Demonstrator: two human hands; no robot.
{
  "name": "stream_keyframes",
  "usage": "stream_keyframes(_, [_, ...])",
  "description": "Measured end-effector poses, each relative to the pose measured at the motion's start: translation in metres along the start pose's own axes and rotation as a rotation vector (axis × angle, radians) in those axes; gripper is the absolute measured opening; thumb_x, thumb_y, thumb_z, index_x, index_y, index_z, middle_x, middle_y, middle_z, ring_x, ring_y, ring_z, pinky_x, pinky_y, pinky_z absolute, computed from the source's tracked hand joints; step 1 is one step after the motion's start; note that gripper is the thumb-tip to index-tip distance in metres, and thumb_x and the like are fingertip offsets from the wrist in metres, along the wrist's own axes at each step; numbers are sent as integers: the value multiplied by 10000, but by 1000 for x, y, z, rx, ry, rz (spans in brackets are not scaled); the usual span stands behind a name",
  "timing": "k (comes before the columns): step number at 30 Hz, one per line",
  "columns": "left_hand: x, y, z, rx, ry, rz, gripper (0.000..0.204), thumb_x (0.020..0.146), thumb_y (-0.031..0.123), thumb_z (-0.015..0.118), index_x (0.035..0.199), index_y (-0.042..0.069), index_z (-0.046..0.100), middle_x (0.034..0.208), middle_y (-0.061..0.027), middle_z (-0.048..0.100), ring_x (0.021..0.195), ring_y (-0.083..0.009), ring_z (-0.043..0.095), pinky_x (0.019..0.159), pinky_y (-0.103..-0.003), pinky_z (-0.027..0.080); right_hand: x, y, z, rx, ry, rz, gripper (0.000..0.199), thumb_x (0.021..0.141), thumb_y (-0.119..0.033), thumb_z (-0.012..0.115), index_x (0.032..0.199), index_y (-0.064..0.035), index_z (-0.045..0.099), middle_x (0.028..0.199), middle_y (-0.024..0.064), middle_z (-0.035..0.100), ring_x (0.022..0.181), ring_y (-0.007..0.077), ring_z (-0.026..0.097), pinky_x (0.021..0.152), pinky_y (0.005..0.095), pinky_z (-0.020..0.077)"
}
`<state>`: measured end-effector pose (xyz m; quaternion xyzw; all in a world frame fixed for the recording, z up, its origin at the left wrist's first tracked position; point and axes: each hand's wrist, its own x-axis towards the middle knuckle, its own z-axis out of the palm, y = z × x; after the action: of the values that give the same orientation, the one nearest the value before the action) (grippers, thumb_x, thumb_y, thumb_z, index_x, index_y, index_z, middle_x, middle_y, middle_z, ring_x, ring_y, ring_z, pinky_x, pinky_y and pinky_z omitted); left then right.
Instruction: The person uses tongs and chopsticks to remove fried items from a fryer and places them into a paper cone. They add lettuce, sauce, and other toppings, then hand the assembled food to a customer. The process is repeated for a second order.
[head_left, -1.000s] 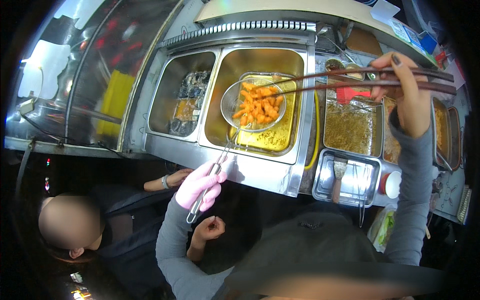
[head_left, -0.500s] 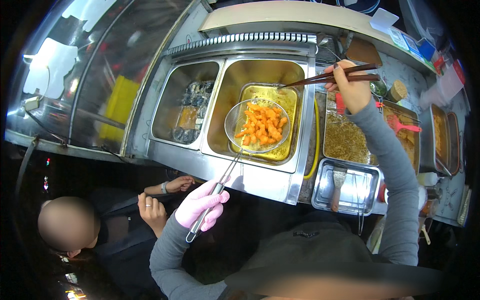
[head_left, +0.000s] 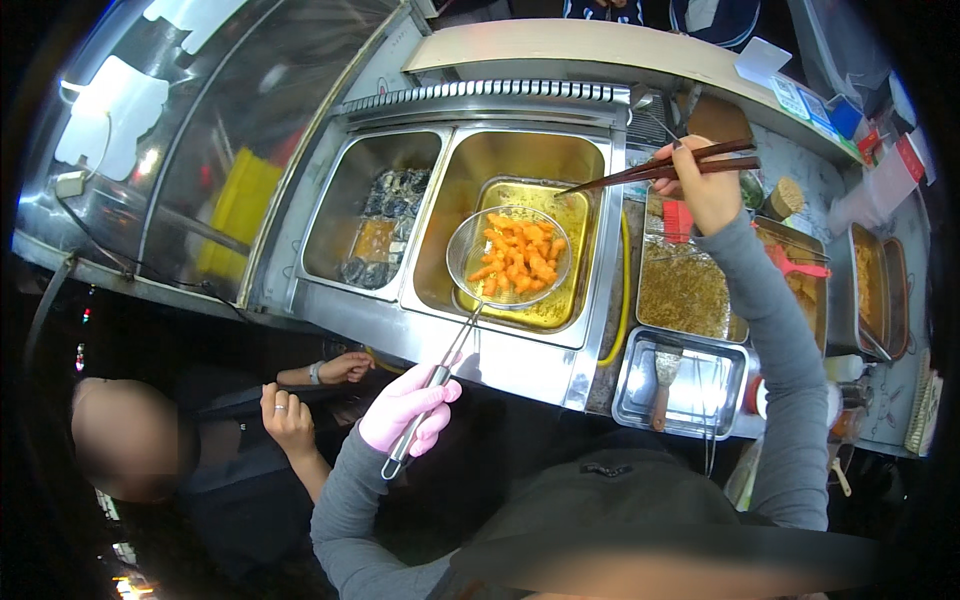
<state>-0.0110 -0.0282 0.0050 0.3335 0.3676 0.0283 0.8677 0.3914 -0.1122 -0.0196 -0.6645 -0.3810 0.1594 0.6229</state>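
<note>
Left hand (head_left: 410, 408) gripping skimmer (head_left: 465, 250), right hand (head_left: 708, 190) gripping chopsticks (head_left: 625, 178), oil (head_left: 572, 245) part-hidden by fried pieces (head_left: 520, 255), open toward fryer well's (head_left: 525, 155) right edge

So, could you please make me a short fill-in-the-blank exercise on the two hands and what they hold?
1. The left hand wears a glove coloured ____.
2. That hand holds a wire strainer, and the food pieces in it are coloured ____.
3. The right hand holds dark chopsticks whose tips point toward the picture's ____ side.

Missing words, in order: pink; orange; left.
</note>
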Motion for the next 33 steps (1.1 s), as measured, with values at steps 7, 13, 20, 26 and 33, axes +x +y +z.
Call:
stream_keyframes(7, [-1, -4, -4, 8, -4, 54, 550, 887, 53, 508, 1376, 15, 258, 937, -76, 478, 451, -71, 418, 308, -193, 360, -9, -37, 7, -35, -77, -52, 181, 950, -131, 447, 903, 3, 559, 798, 82, 621, 600, 104, 605, 523, 210, 503])
stream_keyframes(13, [2, -6, -8, 61, 3, 54, 571, 882, 58, 515, 1386, 16, 250, 945, -77, 481, 448, -70, 409, 310, -196, 359, 7, -22, 17, -152, -91, -61, 210, 938, -127, 462, 888, 35, 587, 723, 79, 620, 569, 105, 600, 495, 215, 499])
stream_keyframes(20, [7, -8, -12, 67, -75, 94, 541, 888, 69, 511, 1368, 9, 270, 940, -64, 475, 466, -64, 419, 318, -186, 359, 0, -45, 10, -87, 28, -71, 198, 913, -122, 510, 880, 44, 612, 773, 99, 646, 570, 129, 622, 480, 236, 512])
stream_keyframes(26, [23, -15, -8, 85, -88, 119, 475, 906, 102, 513, 1328, -2, 319, 897, -18, 488, 470, -35, 413, 324, -175, 359, -38, -87, -14, 84, -133, -185, 268, 968, -169, 431, 943, 43, 594, 808, 116, 631, 641, 130, 621, 571, 229, 521])
stream_keyframes(33, [43, -49, 18, 56, -106, 262, 491, 928, 146, 479, 1365, 60, 271, 539, -15, 432, 350, -118, 394, 327, -242, 368, -62, -93, -97, 95, 292, -205, 316, 954, -245, 432, 1071, 19, 559, 874, 115, 638, 646, 136, 596, 574, 236, 484])
